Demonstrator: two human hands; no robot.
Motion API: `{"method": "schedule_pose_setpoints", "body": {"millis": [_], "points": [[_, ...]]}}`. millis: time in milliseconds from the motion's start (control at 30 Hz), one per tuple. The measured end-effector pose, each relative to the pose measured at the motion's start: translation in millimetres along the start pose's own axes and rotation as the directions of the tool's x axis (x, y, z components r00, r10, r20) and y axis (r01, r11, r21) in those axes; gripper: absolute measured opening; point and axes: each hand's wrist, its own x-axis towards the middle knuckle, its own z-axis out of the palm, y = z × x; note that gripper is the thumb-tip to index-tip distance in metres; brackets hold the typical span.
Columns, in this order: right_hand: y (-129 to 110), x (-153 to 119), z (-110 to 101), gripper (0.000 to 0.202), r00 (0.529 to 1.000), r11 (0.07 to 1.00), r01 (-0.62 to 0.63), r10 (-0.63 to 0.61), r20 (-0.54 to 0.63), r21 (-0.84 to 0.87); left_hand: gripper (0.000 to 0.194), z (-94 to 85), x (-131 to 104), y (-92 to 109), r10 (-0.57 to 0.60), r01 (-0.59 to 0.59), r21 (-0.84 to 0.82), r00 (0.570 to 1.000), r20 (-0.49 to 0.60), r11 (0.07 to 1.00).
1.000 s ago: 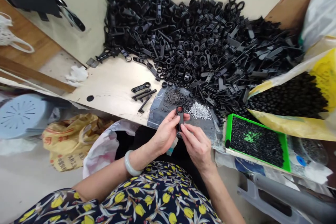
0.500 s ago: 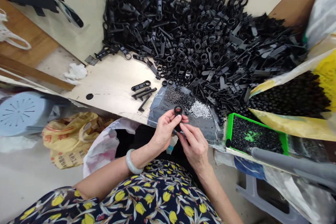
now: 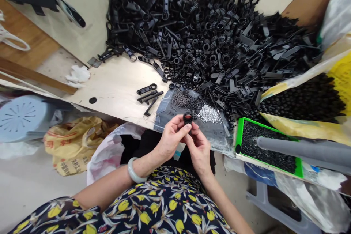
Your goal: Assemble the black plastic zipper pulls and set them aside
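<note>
A black ring-ended part (image 3: pixel 188 117) stands up between my fingers, over the front edge of a dark mat (image 3: pixel 204 135). My left hand (image 3: pixel 172 137) pinches it from the left with thumb and fingers. From the right, my right hand (image 3: pixel 199 150) has its fingertips closed on the lower portion of the same part, which is mostly hidden. Beyond my hands lie a heap of small silver pins (image 3: pixel 208 113) and a heap of tiny dark pieces (image 3: pixel 182 99). Several black handles (image 3: pixel 150 97) rest to the left of the mat.
A large pile of black parts (image 3: pixel 205 40) covers the back of the table. At right are a green tray (image 3: pixel 239 137), a grey tube (image 3: pixel 290 146) over it, and an open yellow bag (image 3: pixel 315 128). A blue stool (image 3: pixel 23 119) is at left.
My right hand has moved up and left, closer to my left hand. The ring end has tilted so its opening shows more. The grey tube has shifted up and left over the green tray.
</note>
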Motion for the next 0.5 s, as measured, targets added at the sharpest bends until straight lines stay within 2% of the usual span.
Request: {"method": "schedule_pose_setpoints", "body": {"millis": [133,233,300,433,500], "points": [[1,-9,4,0.024,0.999,0.996,-0.001,0.005,-0.042,0.089,0.041,-4.5,0,2,-0.057,0.059,-0.020,0.993,0.099,0.998],[2,-11,2,0.024,0.997,0.998,0.036,-0.033,-0.063,0.045,0.038,-6.8,-1,5,-0.068,0.059,0.048,0.973,0.222,0.997],[2,-12,1,0.025,0.994,0.997,0.070,-0.071,-0.087,-0.010,0.037,-7.4,-3,5,-0.053,0.030,0.094,0.966,0.253,0.995],[7,-13,4,0.027,0.972,0.965,0.163,-0.192,-0.131,-0.205,0.037,-5.3,-7,0,0.009,-0.032,0.159,0.990,0.141,0.987],[9,-14,7,0.028,0.966,0.950,0.173,-0.215,-0.142,-0.259,0.036,-4.0,-6,-1,0.034,-0.051,0.197,0.995,0.089,0.979]]}}
